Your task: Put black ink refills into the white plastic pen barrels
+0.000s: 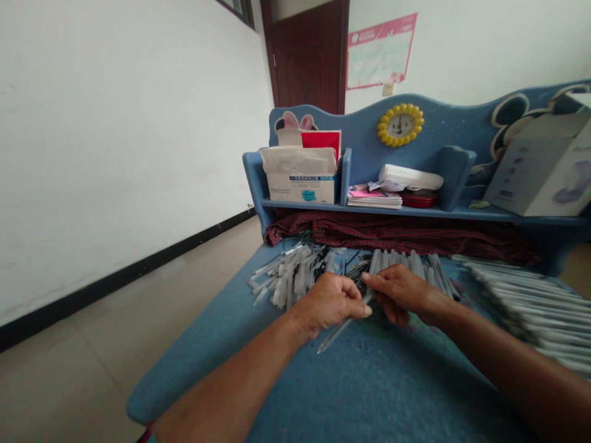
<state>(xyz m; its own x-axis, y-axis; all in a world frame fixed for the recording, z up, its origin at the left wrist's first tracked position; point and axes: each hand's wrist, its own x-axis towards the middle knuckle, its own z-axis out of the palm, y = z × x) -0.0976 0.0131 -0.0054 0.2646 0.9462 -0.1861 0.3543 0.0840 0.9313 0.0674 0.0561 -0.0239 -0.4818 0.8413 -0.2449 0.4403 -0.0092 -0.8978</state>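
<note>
My left hand (pixel 329 303) is closed in a pinch on a clear pen (pixel 336 335), whose pointed end slants down toward the table's front. Close to its upper end is my right hand (pixel 401 291), thumb and fingers curled together; whatever lies between them is hidden. Left of the hands spreads a loose pile of clear pen caps (pixel 293 274). Thin dark refills (pixel 354 266) lie just behind the fingers. A row of translucent pen barrels (pixel 406 261) rests behind my right hand.
Many assembled-looking pens (pixel 535 301) are stacked at the right. Behind runs a folded checked cloth (pixel 378 231) under a blue shelf (pixel 295 204) with a mask box (pixel 302 184), papers (pixel 373 200), a yellow clock (pixel 400 125) and a large carton (pixel 540 163). The blue table (pixel 207 351) has a rounded left edge.
</note>
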